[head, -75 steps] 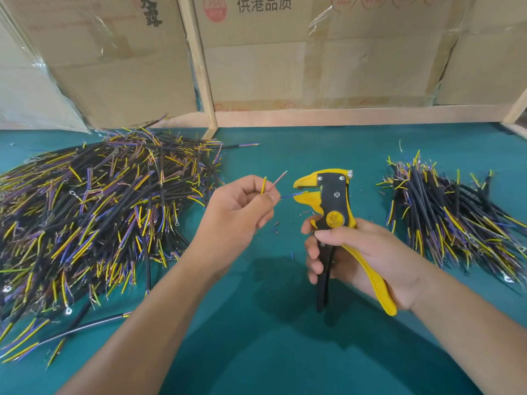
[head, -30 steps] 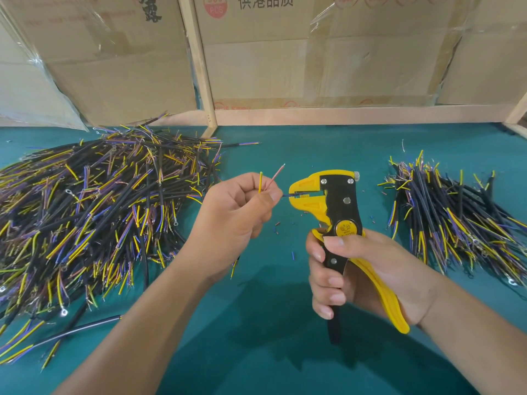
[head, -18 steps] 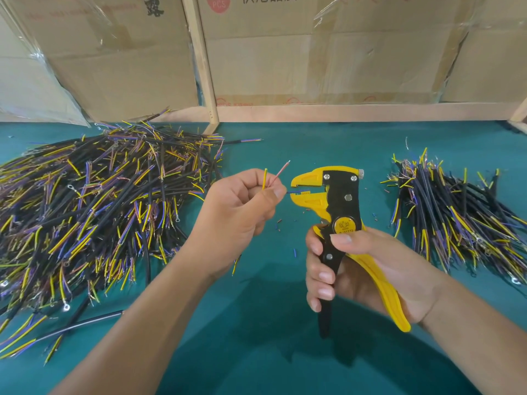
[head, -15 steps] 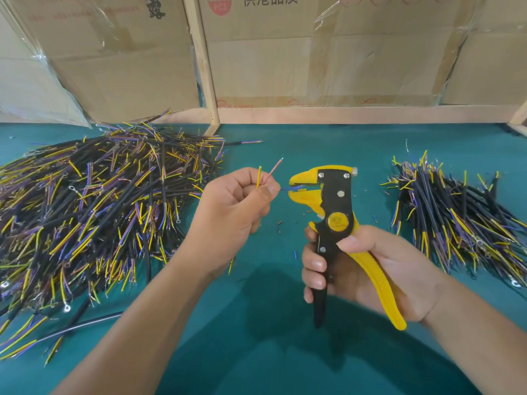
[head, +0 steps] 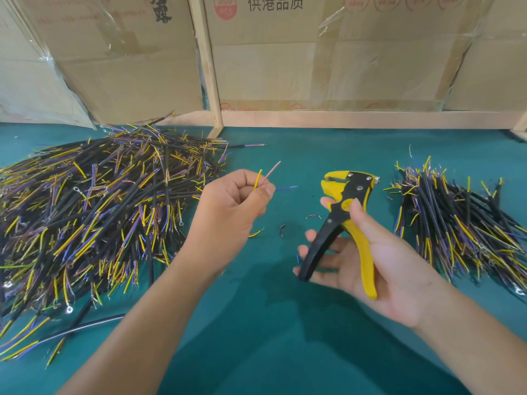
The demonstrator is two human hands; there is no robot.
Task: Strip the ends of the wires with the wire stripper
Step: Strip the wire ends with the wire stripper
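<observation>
Your left hand pinches cable, three thin wires fanned out for one-by-one access. Right hand holds stripper loosely, handles spread, apart from wires. Big pile near table's left edge, smaller pile near right.

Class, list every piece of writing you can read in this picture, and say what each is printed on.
"供港品质": black print on the middle cardboard box.
"360" over "PCS": red round stamp on the same box.
"露": black character, cut off at the top, on the left cardboard box.
Red stamps at top right: cut off, unreadable.
</observation>
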